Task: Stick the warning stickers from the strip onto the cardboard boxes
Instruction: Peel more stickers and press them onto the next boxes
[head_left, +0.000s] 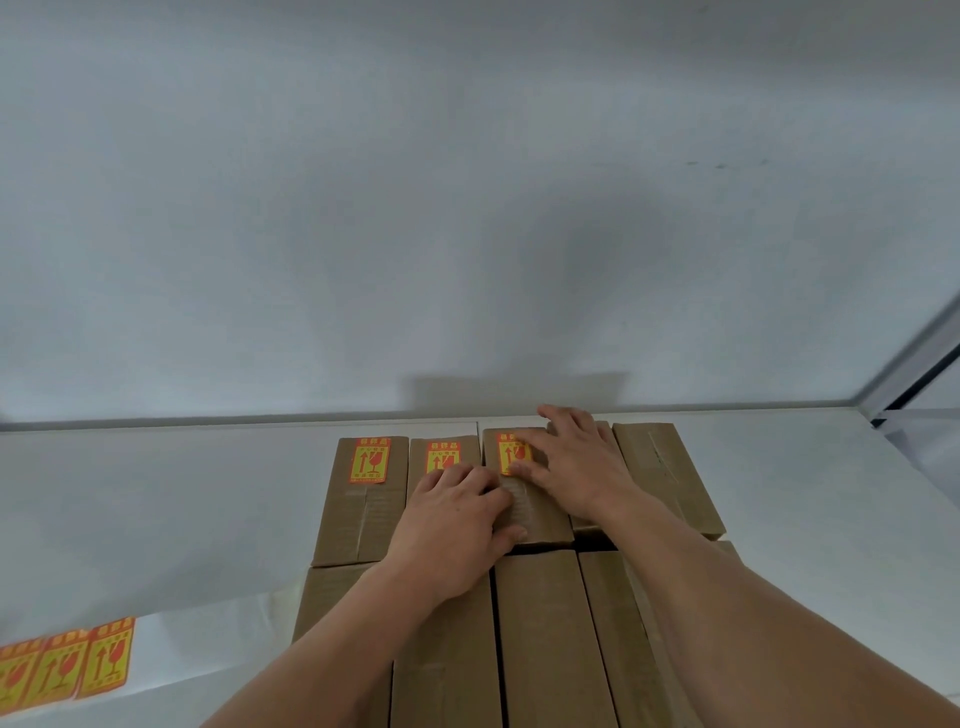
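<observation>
Several brown cardboard boxes lie side by side in two rows on a white table. The far-left box (358, 506) carries a yellow and red warning sticker (370, 460). The box beside it (434, 452) has a sticker (443, 457) partly under my left hand (457, 525), which lies flat across the boxes, thumb against the third box (537, 512). My right hand (576, 460) presses straight fingers on a third sticker (511, 453) on that box. The far-right box (667, 475) has no sticker. The sticker strip (62, 667) lies at the lower left.
The near row of boxes (545, 639) runs under both forearms toward me. A white wall (467, 208) rises right behind the table's (156, 509) far edge. A window frame (919, 379) shows at the right.
</observation>
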